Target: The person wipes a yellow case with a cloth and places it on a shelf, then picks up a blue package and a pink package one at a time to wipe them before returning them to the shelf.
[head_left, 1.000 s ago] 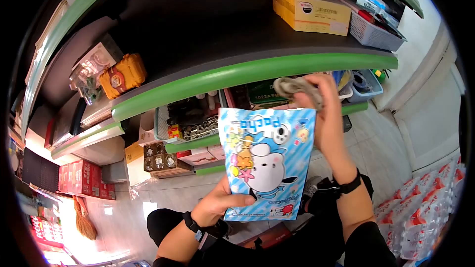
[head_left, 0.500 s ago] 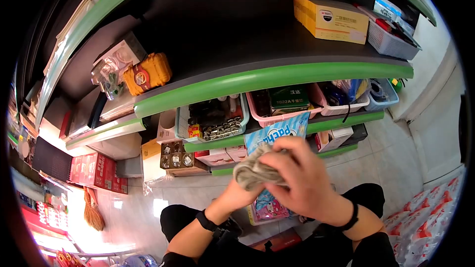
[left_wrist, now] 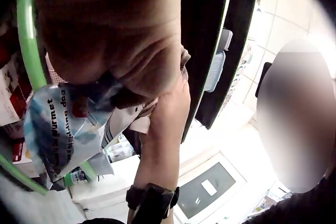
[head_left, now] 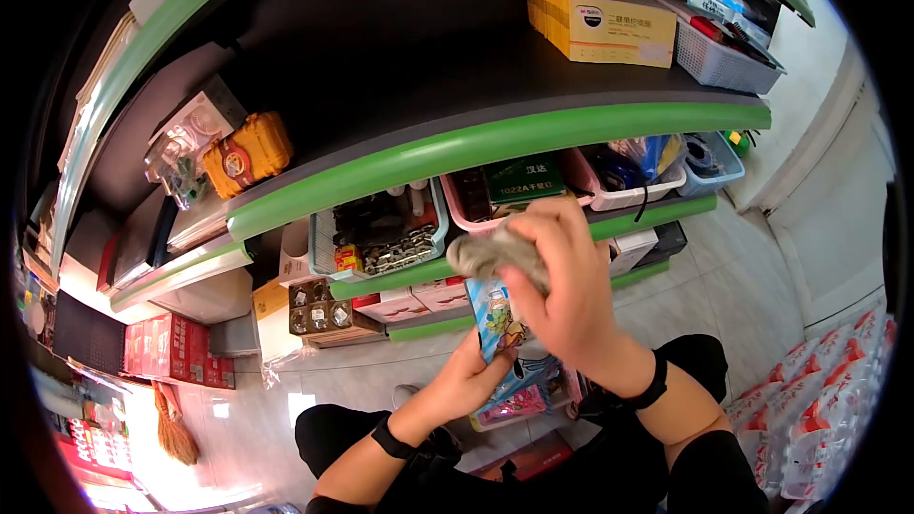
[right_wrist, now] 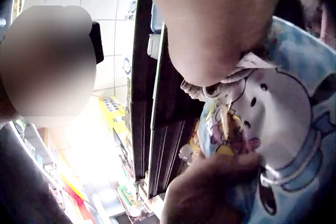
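My left hand [head_left: 468, 378] pinches the edge of a blue-and-white striped bag [head_left: 495, 316], its thumb on the printed front. In the right wrist view the bag [right_wrist: 278, 113] shows a white cartoon dog, with the left hand [right_wrist: 210, 184] at its side. My right hand [head_left: 571, 295] grips a bunched greyish cloth [head_left: 500, 255] just above the bag, partly covering it. The left wrist view shows the bag's printed back [left_wrist: 65, 129] beneath the near hand.
Above the hands runs a green-edged shelf [head_left: 495, 136] with yellow boxes [head_left: 619, 30]. Baskets [head_left: 438, 228] of small goods sit on the shelf below. A pink package [head_left: 514, 405] lies below the hands. Wrapped bottles [head_left: 809, 409] stand at the right, a broom [head_left: 174, 428] at the left.
The bag, earlier held with its front facing up, is now turned nearly edge-on. My right hand with the cloth has moved left from beside the bag to above it, and slightly up since half a second ago.
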A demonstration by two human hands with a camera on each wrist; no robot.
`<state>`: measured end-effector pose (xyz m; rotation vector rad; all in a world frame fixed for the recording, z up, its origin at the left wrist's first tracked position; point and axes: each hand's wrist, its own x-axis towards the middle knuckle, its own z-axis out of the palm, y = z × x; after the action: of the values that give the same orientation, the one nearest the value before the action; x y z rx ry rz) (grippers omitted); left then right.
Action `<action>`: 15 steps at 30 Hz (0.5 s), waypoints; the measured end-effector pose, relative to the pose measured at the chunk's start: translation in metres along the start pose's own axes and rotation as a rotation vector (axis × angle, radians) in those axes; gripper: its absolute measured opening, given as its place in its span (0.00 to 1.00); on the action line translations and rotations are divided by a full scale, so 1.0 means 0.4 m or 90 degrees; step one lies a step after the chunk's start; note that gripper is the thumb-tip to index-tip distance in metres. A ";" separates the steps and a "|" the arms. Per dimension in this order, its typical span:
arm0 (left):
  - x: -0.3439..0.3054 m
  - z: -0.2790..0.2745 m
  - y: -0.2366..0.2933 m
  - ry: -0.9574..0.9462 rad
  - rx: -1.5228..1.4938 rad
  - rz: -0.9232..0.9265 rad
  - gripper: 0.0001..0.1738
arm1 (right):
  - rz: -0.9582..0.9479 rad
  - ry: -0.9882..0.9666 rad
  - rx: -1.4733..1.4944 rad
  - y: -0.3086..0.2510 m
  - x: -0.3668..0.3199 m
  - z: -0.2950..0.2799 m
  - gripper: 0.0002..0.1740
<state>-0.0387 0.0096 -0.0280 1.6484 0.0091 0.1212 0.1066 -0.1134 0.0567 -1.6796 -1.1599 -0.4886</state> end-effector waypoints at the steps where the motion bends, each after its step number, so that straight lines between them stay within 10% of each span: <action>1: 0.001 0.000 -0.006 -0.007 0.012 -0.008 0.20 | 0.011 0.025 0.019 0.020 0.005 0.003 0.23; 11: 0.041 -0.039 -0.006 0.096 -0.417 -0.113 0.37 | 0.083 0.169 0.062 0.122 0.062 -0.104 0.20; 15: 0.045 -0.080 -0.044 0.093 -0.450 -0.088 0.33 | -0.037 -0.010 0.125 0.025 0.030 -0.090 0.34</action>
<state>-0.0222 0.0444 -0.0418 0.9271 0.1721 0.1207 0.1279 -0.1402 0.0762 -1.4867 -1.2305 -0.3839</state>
